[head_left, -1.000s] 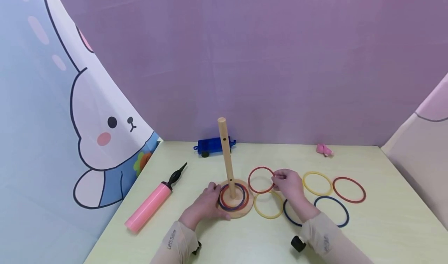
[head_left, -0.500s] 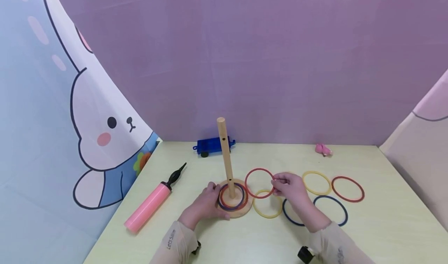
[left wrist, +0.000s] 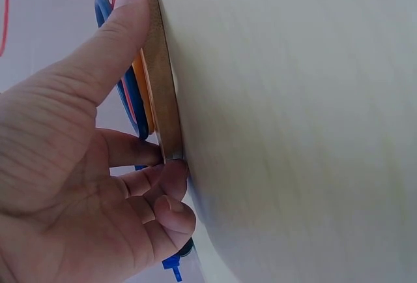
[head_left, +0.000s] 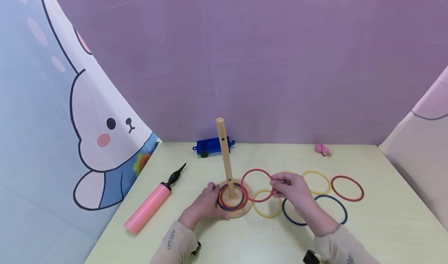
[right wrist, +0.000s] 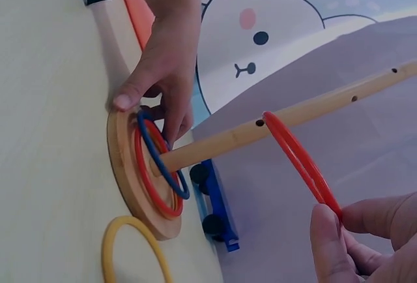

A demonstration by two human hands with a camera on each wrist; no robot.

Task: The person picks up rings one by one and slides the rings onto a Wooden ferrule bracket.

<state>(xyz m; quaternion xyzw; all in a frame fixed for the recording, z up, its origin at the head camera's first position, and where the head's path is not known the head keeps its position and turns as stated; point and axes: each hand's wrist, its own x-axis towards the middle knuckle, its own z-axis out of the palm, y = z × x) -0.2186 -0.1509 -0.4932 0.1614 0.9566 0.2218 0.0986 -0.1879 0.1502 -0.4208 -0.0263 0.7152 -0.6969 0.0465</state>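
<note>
A wooden ring-toss stand, with its upright peg [head_left: 225,155] and round base [head_left: 238,216], stands mid-table in the head view. My left hand [head_left: 206,203] grips the base's left edge, thumb at the front and fingers behind. Around the peg's foot lie a blue ring [right wrist: 156,156] and a red ring [right wrist: 142,177]. Thumb and fingers of my right hand [head_left: 294,190] pinch another red ring [right wrist: 300,154] by its right side. This ring hangs tilted above the table, right of the peg, and overlaps the base's right edge in the head view.
On the table to the right lie a yellow ring [head_left: 267,217], two blue rings [head_left: 295,224], another yellow ring [head_left: 316,172] and a red ring [head_left: 351,200]. A pink pump [head_left: 148,207] lies left. Behind are a blue toy wagon [head_left: 208,145] and a small pink toy [head_left: 322,149].
My right hand has carried the red ring a little left and toward me, closer to the peg. My left hand stays at the base.
</note>
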